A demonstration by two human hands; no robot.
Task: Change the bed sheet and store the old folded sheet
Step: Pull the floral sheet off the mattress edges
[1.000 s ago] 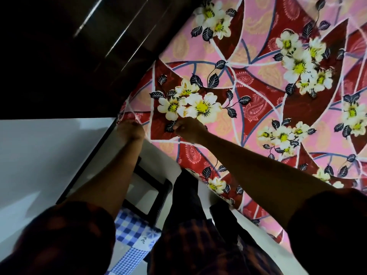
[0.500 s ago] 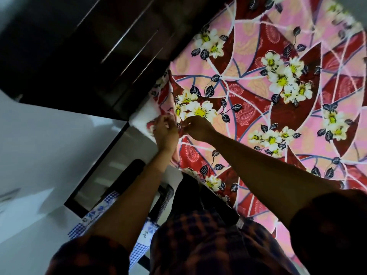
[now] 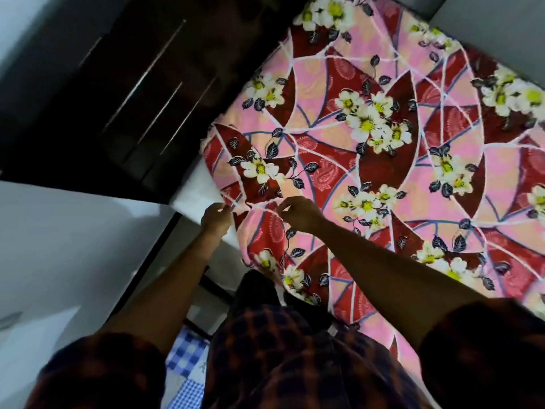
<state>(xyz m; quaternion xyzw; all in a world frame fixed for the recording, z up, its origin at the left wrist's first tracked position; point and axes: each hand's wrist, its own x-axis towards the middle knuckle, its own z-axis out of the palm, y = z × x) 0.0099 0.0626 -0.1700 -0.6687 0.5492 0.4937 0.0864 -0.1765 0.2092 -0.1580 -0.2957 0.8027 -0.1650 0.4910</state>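
Work is centring, in the head camera's downward view, on the near corner of the floral sheet (image 3: 368, 160). The sheet is lying spread across the mattress (image 3: 196, 199) and running away from the person, its long axis heading diagonally up and to the right. Its corner is sitting short of the mattress edge here, leaving a wedge of white mattress showing bare beside the dark wardrobe (image 3: 141, 93). The left hand (image 3: 216, 215) is reaching in at the very hem, fingers curled and pinching the fabric's edge just beside the bare patch, which makes it the nearer hand to the loose corner. The right hand (image 3: 298, 212) is working close alongside, a little further in over the printed cloth, and its fingertips appear to be nipping a fold as well. Both arms are stretching forward nearly straight and converging on the corner. Whether the corner is going on or coming off, the pull is likely to run leftward across that exposed mattress edge. A blue checked cloth (image 3: 184, 357) is lying low down by the person's legs.
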